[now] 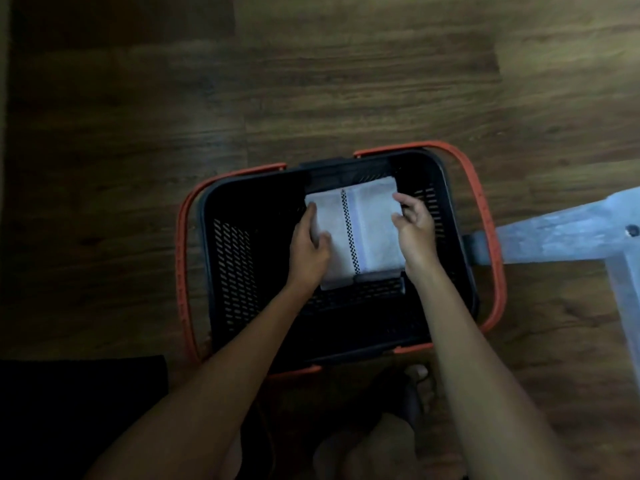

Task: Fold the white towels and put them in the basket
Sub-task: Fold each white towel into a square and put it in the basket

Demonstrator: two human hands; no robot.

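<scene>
Down on dark wood floor: black slotted basket w/ orange handles swung out to left & right sides. Inside it, toward far wall & approx centre: folded white towel, flat, w/ black checkered stripe running far-to-near down its middle; near edge partly hidden behind a black bar of the basket. Both arms bare, reaching in from near side. Left hand on towel's left edge: thumb lying over the top face, other fingers held together along & past the edge, gripping it. Right hand at towel's right edge: forefinger & thumb tips on the cloth w/ a gap between them, other fingers bent back toward palm; can't tell whether the edge is actually pinched. Can't tell whether towel rests on basket bottom or hangs just above it. Right of basket, touching or just beside right handle: pale grey metal frame w/ a bolt hole. Near left: black mat on floor. Near centre, just beside basket's near wall: bare toes, blurred & dim.
</scene>
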